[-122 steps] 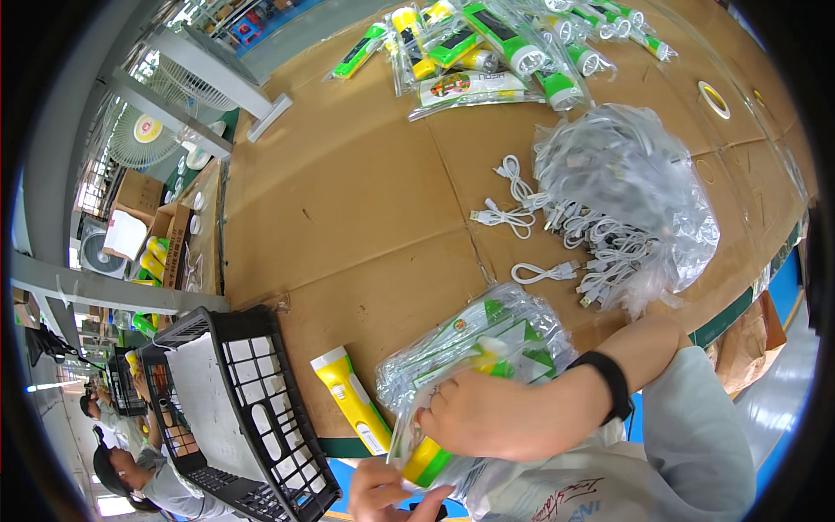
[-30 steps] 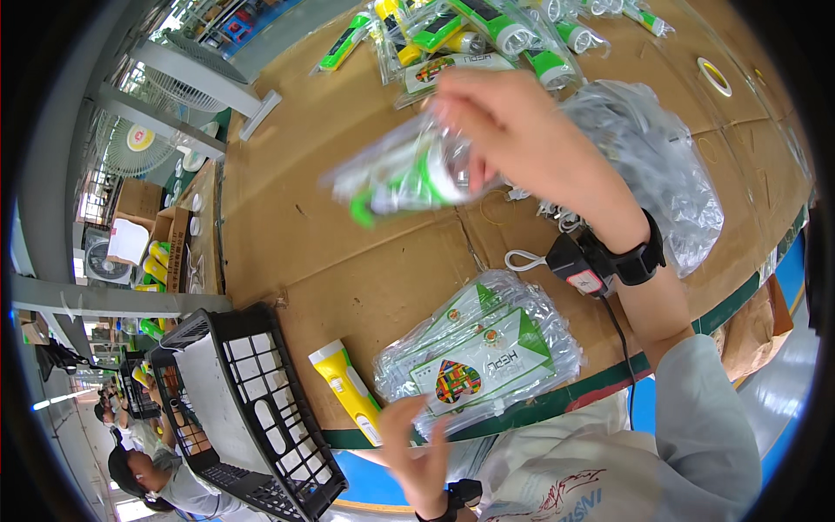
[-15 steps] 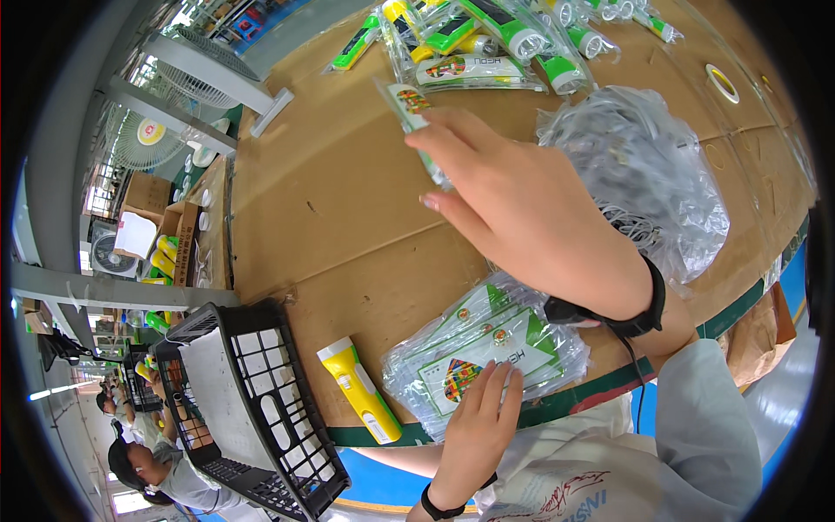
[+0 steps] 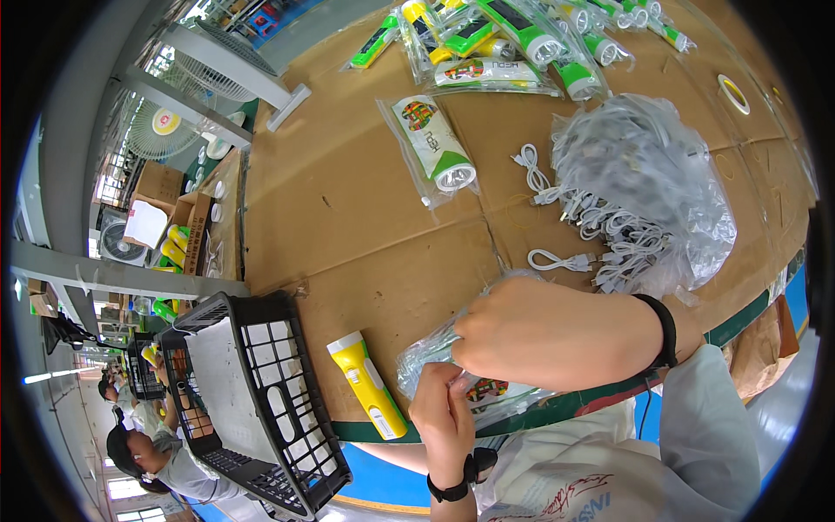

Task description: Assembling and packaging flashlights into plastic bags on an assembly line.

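At the table's near edge, a stack of clear plastic bags with printed green and white fronts [image 4: 421, 355] lies partly under both hands. My left hand [image 4: 441, 416] is closed, its thumb and finger pinching the edge of a bag. Curled over the stack, my right hand [image 4: 531, 335] meets the left fingertips; its own fingertips are mostly hidden. A yellow flashlight [image 4: 369, 387] lies left of the stack. Farther up the table rests a bagged white and green flashlight [image 4: 432, 143], touched by neither hand.
White cables [image 4: 609, 235] spill from a large clear bag [image 4: 639, 157] on the right. Several bagged flashlights [image 4: 513, 35] are heaped at the far side. A roll of tape [image 4: 733, 94] lies far right. A black plastic crate [image 4: 291, 391] stands at left; co-workers [image 4: 143, 452] sit beyond it.
My right hand has let go of the bagged flashlight, leaving it on the table, and come back to the stack. My left fingers have gone from lying flat to pinching a bag.
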Available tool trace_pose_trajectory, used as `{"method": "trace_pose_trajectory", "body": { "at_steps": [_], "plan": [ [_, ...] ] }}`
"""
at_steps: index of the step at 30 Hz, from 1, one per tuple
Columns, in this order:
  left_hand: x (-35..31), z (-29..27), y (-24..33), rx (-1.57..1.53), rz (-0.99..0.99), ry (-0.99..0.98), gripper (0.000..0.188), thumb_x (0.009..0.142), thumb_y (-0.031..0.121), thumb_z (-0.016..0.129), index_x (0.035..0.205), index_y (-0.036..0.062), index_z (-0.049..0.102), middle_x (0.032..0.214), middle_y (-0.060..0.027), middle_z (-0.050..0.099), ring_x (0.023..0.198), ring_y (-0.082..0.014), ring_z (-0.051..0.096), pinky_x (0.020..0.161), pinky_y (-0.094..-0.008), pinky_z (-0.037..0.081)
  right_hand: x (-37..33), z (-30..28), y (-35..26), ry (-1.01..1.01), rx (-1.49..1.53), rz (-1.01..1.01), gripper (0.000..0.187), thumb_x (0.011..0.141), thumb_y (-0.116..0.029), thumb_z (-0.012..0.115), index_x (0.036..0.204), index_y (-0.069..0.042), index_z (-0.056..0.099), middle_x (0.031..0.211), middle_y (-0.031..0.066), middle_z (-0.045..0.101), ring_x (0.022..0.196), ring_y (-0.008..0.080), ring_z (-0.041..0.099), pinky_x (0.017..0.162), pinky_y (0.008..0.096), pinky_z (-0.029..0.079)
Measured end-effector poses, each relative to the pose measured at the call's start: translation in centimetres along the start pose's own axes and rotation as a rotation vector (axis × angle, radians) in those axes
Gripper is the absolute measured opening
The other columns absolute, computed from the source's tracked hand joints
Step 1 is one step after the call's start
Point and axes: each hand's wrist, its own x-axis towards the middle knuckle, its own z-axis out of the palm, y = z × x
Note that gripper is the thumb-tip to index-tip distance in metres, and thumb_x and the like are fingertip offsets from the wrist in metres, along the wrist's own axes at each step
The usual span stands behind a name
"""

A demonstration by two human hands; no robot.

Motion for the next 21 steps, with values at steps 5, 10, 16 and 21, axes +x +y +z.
{"method": "trace_pose_trajectory", "body": {
  "at_steps": [5,10,16,21],
  "plan": [
    [0.4,-1.1,-0.7,0.117,0.102,0.134,0.008,0.074,-0.007,0.057,0.081,-0.0025,0.058,0.077,-0.0152,0.060,0.065,-0.0327,0.057,0.060,-0.0384,0.045,0.4,-0.5,1.4,0.012,0.055,0.030,0.013,0.079,-0.012,0.058,0.078,0.001,0.057,0.070,0.0182,0.060,0.071,0.0363,0.061,0.060,0.0423,0.048],
    [-0.6,-6.2,-1.0,0.396,0.167,0.192,0.014,0.087,0.007,0.054,0.079,-0.0032,0.058,0.074,-0.0138,0.059,0.069,-0.0295,0.054,0.065,-0.0352,0.041,-0.4,-4.1,0.8,-0.040,-0.063,0.122,0.015,0.083,-0.016,0.058,0.075,-0.004,0.057,0.064,0.0156,0.058,0.066,0.0369,0.059,0.057,0.0437,0.046],
    [-2.5,-7.6,0.2,-0.032,-0.005,0.164,0.023,0.085,0.019,0.061,0.079,-0.0021,0.061,0.076,-0.0088,0.062,0.072,-0.0242,0.054,0.068,-0.0329,0.041,-0.7,-4.6,-0.2,-0.125,0.020,0.182,0.017,0.087,-0.019,0.056,0.077,-0.005,0.057,0.064,0.0151,0.057,0.066,0.0362,0.059,0.057,0.0441,0.046],
    [-2.7,-5.5,0.6,-0.184,-0.076,0.163,0.012,0.067,-0.001,0.074,0.072,0.0005,0.063,0.071,-0.0069,0.062,0.070,-0.0190,0.053,0.070,-0.0299,0.040,-0.2,-2.4,-0.2,0.014,-0.125,0.146,0.013,0.080,-0.018,0.059,0.080,-0.005,0.060,0.070,0.0085,0.059,0.077,0.0300,0.061,0.066,0.0405,0.047]
  ]
}}
